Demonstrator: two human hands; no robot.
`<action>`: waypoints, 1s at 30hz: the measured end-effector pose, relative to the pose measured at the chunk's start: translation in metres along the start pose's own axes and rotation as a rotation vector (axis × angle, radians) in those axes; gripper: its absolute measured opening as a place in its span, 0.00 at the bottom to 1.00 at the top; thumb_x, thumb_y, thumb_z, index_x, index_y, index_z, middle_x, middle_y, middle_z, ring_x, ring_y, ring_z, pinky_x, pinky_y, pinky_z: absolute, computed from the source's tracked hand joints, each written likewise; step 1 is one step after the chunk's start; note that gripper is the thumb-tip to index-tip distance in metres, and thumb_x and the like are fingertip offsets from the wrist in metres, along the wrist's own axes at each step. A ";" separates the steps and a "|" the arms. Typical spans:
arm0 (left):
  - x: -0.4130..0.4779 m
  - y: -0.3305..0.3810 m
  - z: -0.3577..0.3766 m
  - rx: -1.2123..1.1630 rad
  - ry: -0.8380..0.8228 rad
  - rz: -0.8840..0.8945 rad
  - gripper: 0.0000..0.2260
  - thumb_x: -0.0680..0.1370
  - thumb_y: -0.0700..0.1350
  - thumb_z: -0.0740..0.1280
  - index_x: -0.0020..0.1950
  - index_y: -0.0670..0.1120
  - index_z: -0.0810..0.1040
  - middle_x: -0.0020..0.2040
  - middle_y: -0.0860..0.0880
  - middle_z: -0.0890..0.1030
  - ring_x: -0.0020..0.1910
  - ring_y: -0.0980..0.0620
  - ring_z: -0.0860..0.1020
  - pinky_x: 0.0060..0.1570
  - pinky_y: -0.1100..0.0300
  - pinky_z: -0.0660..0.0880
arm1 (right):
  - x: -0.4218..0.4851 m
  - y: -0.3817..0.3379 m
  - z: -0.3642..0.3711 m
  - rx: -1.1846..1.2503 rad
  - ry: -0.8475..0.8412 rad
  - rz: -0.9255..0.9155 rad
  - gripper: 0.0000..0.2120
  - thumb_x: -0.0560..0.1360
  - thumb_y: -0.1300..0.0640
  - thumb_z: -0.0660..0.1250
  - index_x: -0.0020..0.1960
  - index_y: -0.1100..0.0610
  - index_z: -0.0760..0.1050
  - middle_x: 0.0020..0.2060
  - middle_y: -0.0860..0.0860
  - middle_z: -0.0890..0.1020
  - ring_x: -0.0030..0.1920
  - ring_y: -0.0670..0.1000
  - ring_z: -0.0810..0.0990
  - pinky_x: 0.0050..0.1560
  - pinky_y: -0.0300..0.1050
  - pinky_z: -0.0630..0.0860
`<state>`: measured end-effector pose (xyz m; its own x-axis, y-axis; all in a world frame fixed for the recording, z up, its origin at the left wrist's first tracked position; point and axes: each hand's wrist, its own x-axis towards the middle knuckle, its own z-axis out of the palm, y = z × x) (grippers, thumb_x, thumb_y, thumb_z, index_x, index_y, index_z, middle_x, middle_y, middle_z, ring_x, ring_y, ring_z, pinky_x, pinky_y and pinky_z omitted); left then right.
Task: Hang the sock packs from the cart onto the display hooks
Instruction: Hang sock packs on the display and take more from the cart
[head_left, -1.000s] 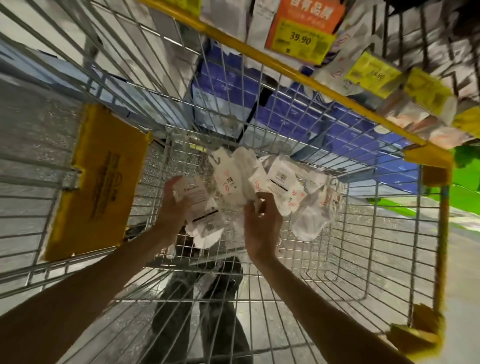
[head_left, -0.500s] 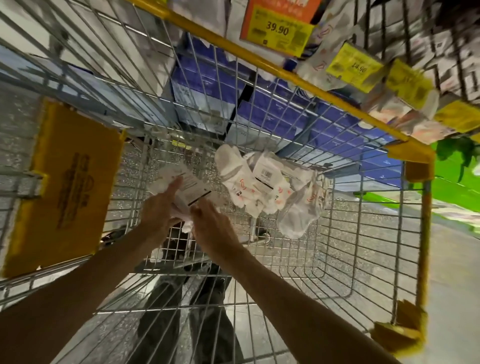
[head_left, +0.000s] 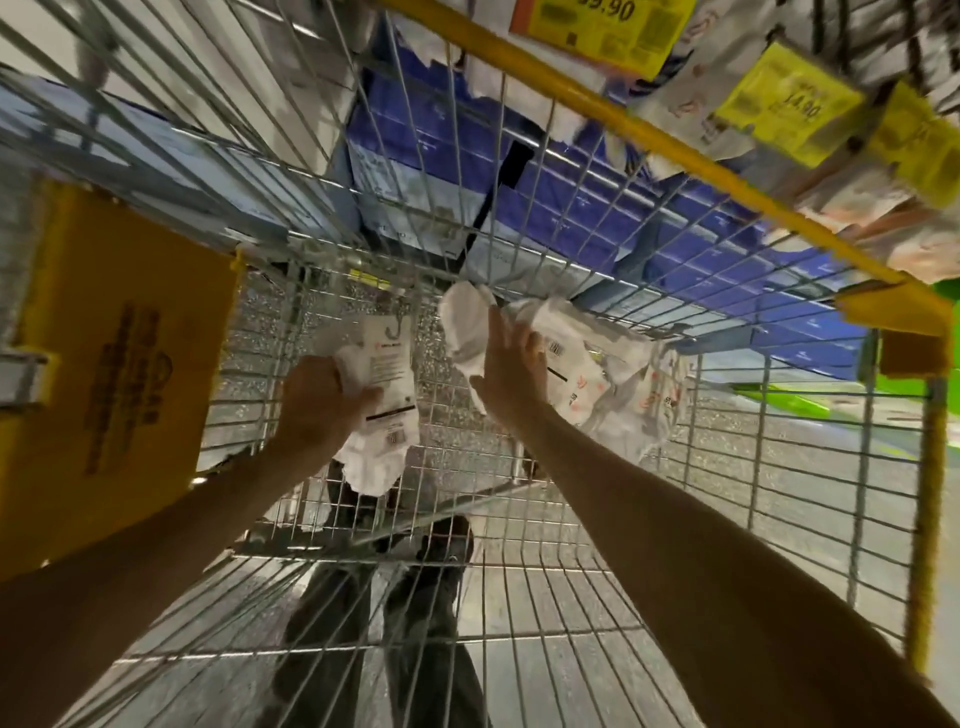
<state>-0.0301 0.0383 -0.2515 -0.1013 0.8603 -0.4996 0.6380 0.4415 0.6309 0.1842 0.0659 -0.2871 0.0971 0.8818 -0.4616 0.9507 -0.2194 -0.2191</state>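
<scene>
Both my arms reach down into a wire shopping cart (head_left: 779, 467). My left hand (head_left: 317, 402) grips a white sock pack (head_left: 387, 374) with a label card and a small hook on top, held just above the cart floor. My right hand (head_left: 511, 366) lies with straight fingers on a loose pile of white sock packs (head_left: 602, 379) at the cart's far right corner. Which pack in the pile it touches is hidden under the palm.
A yellow panel (head_left: 104, 353) hangs on the cart's left side. The cart's yellow top rail (head_left: 649, 135) runs across the upper right. Beyond it hang sock packs with yellow price tags (head_left: 784, 104). Blue boxes (head_left: 571, 208) sit behind the far wall.
My right hand has left the pack held by my left hand and moved right onto the pile. My left hand keeps its pack, now raised slightly with the label facing up.
</scene>
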 end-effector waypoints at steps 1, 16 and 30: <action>0.001 -0.001 0.000 0.016 0.012 0.006 0.11 0.70 0.41 0.78 0.49 0.38 0.83 0.42 0.47 0.84 0.31 0.57 0.79 0.24 0.73 0.70 | 0.007 -0.003 0.005 -0.006 -0.003 0.063 0.42 0.73 0.66 0.69 0.79 0.54 0.49 0.74 0.62 0.58 0.70 0.62 0.62 0.66 0.55 0.68; -0.015 0.033 -0.055 0.066 0.066 0.092 0.14 0.70 0.41 0.77 0.52 0.41 0.78 0.54 0.42 0.77 0.56 0.44 0.75 0.56 0.55 0.76 | -0.060 -0.034 -0.064 1.212 -0.647 0.208 0.16 0.78 0.59 0.65 0.65 0.57 0.74 0.46 0.55 0.83 0.44 0.52 0.82 0.38 0.47 0.82; -0.141 0.206 -0.173 -0.016 0.085 0.396 0.18 0.72 0.49 0.74 0.60 0.50 0.78 0.59 0.48 0.77 0.59 0.46 0.77 0.57 0.53 0.75 | -0.171 -0.071 -0.255 1.669 -0.759 0.406 0.23 0.80 0.49 0.57 0.39 0.61 0.83 0.30 0.55 0.82 0.23 0.50 0.79 0.20 0.36 0.72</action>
<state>-0.0160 0.0525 0.0514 0.0867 0.9823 -0.1661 0.6282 0.0755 0.7744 0.1753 0.0373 0.0266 -0.3652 0.4326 -0.8243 -0.3662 -0.8809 -0.3000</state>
